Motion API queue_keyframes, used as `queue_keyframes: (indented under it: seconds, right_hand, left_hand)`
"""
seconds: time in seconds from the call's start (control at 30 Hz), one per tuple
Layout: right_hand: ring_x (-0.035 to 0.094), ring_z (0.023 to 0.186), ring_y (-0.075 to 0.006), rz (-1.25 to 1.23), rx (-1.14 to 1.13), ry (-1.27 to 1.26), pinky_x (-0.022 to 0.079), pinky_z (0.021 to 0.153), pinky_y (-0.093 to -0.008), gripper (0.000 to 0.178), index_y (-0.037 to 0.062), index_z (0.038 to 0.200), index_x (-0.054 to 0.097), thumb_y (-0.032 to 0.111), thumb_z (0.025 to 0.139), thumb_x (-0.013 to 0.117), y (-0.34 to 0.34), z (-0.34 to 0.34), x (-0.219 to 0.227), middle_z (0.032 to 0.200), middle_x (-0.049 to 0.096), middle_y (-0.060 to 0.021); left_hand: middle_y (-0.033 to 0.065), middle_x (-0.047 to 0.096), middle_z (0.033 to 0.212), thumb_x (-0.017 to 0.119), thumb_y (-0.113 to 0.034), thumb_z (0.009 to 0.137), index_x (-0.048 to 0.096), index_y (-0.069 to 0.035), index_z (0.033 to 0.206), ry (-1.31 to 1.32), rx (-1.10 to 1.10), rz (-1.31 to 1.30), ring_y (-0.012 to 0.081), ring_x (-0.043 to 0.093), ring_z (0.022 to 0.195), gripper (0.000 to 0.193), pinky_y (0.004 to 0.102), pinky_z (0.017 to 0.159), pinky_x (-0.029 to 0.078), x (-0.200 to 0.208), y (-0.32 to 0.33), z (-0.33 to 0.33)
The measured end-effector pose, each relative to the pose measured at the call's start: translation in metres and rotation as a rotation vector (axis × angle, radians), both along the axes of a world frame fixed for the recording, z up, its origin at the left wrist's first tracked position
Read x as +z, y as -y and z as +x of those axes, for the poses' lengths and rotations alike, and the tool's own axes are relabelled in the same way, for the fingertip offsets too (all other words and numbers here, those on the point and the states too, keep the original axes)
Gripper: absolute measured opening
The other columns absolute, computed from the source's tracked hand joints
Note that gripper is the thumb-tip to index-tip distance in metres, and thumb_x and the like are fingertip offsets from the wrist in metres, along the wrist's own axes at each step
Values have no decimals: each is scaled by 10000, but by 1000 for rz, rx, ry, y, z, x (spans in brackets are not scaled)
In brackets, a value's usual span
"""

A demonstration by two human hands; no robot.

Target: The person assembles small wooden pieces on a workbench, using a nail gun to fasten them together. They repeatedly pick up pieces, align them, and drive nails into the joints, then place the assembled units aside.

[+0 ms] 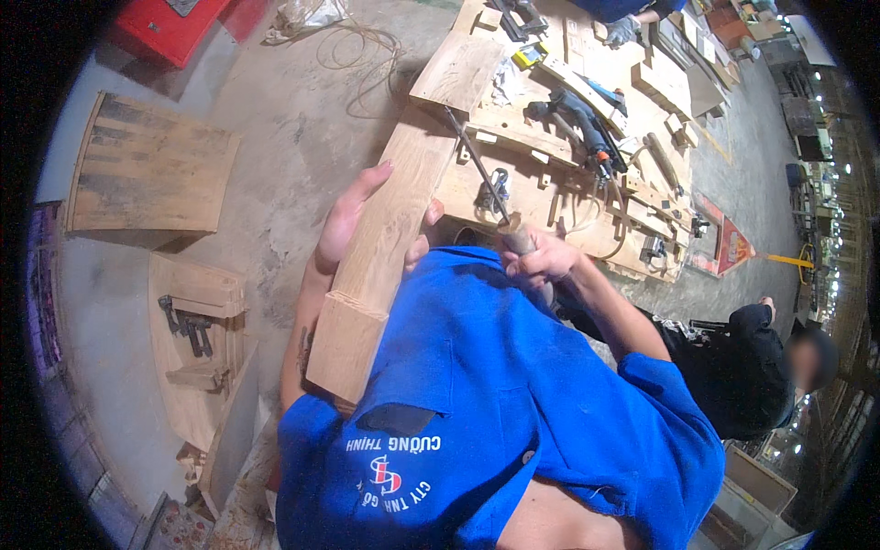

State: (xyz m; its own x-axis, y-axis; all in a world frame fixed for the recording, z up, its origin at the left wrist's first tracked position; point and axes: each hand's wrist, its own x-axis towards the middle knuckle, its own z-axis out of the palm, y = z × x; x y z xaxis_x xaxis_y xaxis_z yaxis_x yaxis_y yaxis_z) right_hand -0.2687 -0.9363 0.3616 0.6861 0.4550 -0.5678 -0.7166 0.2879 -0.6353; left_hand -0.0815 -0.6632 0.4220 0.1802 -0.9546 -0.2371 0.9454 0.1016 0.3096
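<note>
My left hand [344, 225] is wrapped round a long, pale wooden beam [394, 197], thumb on one side and fingertips on the other. The beam slants from my chest up toward the bench and has a stepped notch near its far end. In my right hand [543, 258] is a chisel [481, 171], gripped by its rounded wooden handle. Its long dark shaft points up and left, and the tip meets the beam's edge at the far notch. Whether the tip bites into the wood I cannot tell.
A wooden workbench [513, 197] ahead carries wood strips, a dark power tool [582, 124] and a yellow item [530, 57]. A co-worker's gloved hand [625, 30] is at its far side. Another person [733, 367] is at right, near a red-and-yellow pallet jack [738, 249]. A hose [362, 46] lies on the floor.
</note>
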Motion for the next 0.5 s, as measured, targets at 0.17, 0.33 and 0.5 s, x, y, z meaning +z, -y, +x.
queue_keyframes:
  seconds: [0.17, 0.33, 0.5]
  right_hand:
    - [404, 399, -61, 539, -31, -29, 303, 338, -247, 262, 76, 962, 527, 29, 822, 743, -10, -6, 0, 600, 452, 21]
    - [605, 578, -156, -389, -278, 220, 488, 527, -288, 430, 30, 1247, 601, 148, 879, 790, -16, 4, 20, 795, 649, -62]
    - [720, 858, -261, -1488, -298, 600, 539, 772, -355, 415, 14, 1307, 579, 259, 989, 686, -48, 5, 31, 957, 726, -208]
  left_hand:
    - [131, 619, 1016, 394, -558, 1063, 490, -109, 1378, -44, -49, -2, 261, 622, 593, 557, 340, 489, 525, 3, 7, 1]
    - [129, 619, 1035, 393, -565, 1061, 507, -101, 1358, -7, 38, 33, 264, 633, 647, 563, 355, 545, 530, -11, 5, 11]
    - [118, 615, 1049, 385, -563, 1062, 512, -59, 1330, 15, 56, 54, 259, 634, 686, 584, 381, 604, 539, -22, -6, 15]
